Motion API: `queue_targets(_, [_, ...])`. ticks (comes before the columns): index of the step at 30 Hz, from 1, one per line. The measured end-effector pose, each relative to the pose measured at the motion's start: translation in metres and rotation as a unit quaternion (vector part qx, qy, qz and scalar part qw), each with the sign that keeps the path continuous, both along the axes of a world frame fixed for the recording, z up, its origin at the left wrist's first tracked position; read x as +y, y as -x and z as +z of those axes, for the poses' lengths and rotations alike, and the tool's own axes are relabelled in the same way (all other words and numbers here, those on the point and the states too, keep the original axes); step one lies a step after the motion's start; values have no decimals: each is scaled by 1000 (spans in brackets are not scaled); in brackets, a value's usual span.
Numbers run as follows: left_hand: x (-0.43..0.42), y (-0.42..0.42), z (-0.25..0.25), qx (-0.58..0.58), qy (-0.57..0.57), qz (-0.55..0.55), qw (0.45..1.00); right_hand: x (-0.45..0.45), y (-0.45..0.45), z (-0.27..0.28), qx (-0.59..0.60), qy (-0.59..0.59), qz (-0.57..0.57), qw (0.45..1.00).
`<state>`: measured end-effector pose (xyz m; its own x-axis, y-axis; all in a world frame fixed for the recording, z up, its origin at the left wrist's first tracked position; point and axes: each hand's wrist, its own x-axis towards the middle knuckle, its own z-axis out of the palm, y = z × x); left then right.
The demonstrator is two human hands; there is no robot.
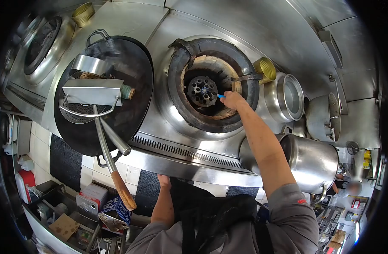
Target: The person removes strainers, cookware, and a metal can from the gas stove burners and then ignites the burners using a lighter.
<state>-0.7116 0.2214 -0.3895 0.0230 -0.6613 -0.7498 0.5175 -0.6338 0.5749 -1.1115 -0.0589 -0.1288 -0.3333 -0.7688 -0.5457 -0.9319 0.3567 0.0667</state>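
Observation:
My right hand reaches over the round wok burner, its fingers closed around a slim blue lighter. The lighter points at the perforated burner head deep inside the ring, where a faint bluish spot shows. Low at the stove's front edge is my left hand; its fingers are hidden under the ledge, so what it touches does not show. A large black wok lies left of the burner, holding a metal container, a perforated strainer and long-handled tools.
A wooden-handled tool sticks out past the stove's front edge. To the right stand a gold tin, a steel pot and a big stockpot. An open drawer lies lower left. Another person is far right.

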Motion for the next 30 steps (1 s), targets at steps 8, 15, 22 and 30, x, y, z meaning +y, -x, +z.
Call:
queue_targets(8, [1,-3,-7,10,-13,1,1000,8,-3,2,-11,-23,1,1000])
queue_targets(15, [1,-8,-19,12,-27,-10,1000,15,-21,18,-21,-7,-42,999])
queue_targets(22, [-9,-17,-9,16,-52,-54,997,19,-35,32,2,12,-60,998])
queue_targets(30, [-18,-10,8,-5,-48,-85,995,43,-41,73,-27,171,-95,980])
